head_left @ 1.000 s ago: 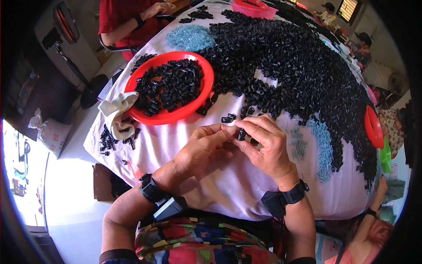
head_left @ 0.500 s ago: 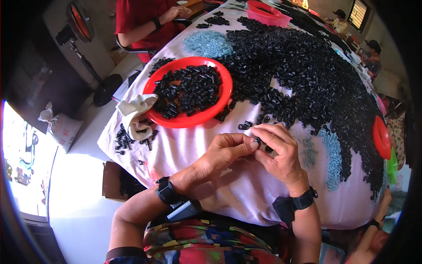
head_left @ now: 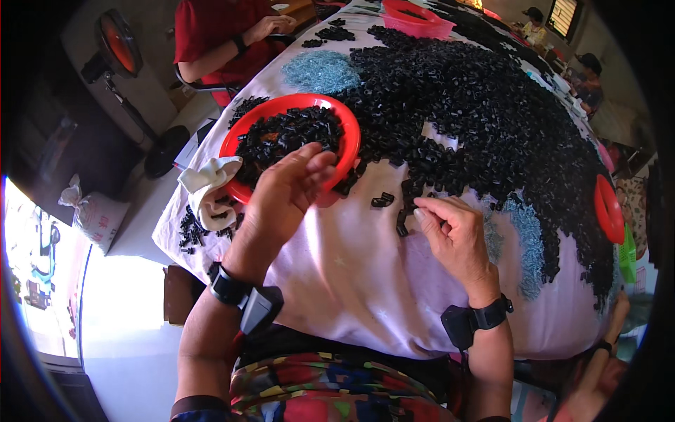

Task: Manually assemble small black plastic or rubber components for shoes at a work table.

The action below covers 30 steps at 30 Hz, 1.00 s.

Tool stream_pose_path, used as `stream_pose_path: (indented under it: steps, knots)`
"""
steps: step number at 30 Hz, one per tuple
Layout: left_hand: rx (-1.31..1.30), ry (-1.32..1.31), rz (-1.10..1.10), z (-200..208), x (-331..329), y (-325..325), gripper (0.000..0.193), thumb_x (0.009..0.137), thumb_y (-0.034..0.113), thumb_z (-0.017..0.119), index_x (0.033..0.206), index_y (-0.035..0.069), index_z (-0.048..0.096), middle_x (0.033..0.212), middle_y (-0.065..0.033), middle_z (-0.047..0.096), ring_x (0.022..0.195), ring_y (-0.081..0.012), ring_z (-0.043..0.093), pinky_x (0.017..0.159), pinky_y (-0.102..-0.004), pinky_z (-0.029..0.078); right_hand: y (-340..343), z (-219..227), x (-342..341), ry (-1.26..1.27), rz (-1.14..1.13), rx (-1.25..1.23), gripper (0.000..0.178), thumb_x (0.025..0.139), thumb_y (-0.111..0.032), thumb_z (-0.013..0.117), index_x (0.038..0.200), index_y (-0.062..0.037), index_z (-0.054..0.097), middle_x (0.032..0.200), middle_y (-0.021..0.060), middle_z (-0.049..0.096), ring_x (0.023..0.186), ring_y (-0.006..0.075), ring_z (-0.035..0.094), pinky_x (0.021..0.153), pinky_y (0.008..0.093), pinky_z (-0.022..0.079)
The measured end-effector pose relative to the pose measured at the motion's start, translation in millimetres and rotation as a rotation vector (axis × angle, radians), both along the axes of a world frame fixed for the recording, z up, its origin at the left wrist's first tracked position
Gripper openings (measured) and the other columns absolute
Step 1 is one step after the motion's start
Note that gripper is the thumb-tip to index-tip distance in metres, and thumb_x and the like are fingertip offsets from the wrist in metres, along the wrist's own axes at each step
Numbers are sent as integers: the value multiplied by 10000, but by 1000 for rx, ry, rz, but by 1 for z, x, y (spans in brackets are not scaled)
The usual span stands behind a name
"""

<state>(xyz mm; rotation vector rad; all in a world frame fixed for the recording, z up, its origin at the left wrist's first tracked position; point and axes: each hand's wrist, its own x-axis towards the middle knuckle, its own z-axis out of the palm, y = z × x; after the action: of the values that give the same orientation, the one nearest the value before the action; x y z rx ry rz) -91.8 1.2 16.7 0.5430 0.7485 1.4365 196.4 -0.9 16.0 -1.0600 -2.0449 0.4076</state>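
1. While the left hand (head_left: 285,193) hung over the near rim of the round red plastic bowl (head_left: 349,138), its fingers were loosely spread and the palm faced down; couldn't tell if it held anything.
2. That bowl was loaded with small black plastic parts (head_left: 285,135), and I'll use it as the landmark for everything else.
3. Right of the bowl and a bit nearer the person, the right hand (head_left: 453,235) rested on the pale pink tablecloth (head_left: 351,281) with fingers curled in, fingertips (head_left: 422,209) touching the near edge of the big black heap of loose parts (head_left: 485,119). Whether it pinched a piece, no idea, too small to see.
4. Between the bowl and that hand, a couple of stray black pieces (head_left: 382,200) lay on the cloth.
5. A crumpled white cloth glove (head_left: 205,186) sat against the bowl's left rim, with more scattered black bits (head_left: 190,231) just below it.
6. Beyond the bowl, a patch of pale blue-grey small parts (head_left: 320,70) lay on the table.
7. Farther back, past the bowl's far-left side, another person in a red shirt (head_left: 200,35) sat at the table.
8. Way off to the right of the bowl, a second red bowl (head_left: 608,209) stood near the table edge.
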Motion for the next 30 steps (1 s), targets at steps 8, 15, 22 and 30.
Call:
stream_pose_path:
  steps: [8,15,22,30]
  knots:
    - [727,1724,-283,-17,55,-42,755,970,430,682,1529,-15,437,1521,-262,488,1475,-423,392,1188,-523,354,14,-6,31,42,-137,-96,137,935,-127,715,973,-5,762,846,168,743,681,284,710,606,344,531]
    - [601,1852,-512,-12,23,-47,1001,903,594,688,1569,-53,315,1655,-299,248,1550,-464,220,1258,-564,186,16,8,61,-188,-425,-89,211,910,-199,711,787,-27,721,639,162,654,567,326,661,547,413,478]
    - [656,1527,-218,-9,51,-37,473,880,219,764,1296,17,662,1337,-246,630,1293,-400,567,1101,-526,427,13,16,68,-207,-438,-193,171,864,-189,704,794,-36,736,691,173,688,657,354,697,614,435,520]
    - [828,1534,-259,-16,88,-36,459,880,98,698,1326,9,639,1410,-271,569,1307,-453,538,1103,-523,438,12,10,62,-324,-160,-244,64,828,-110,723,829,-51,748,790,148,739,738,323,734,687,395,557]
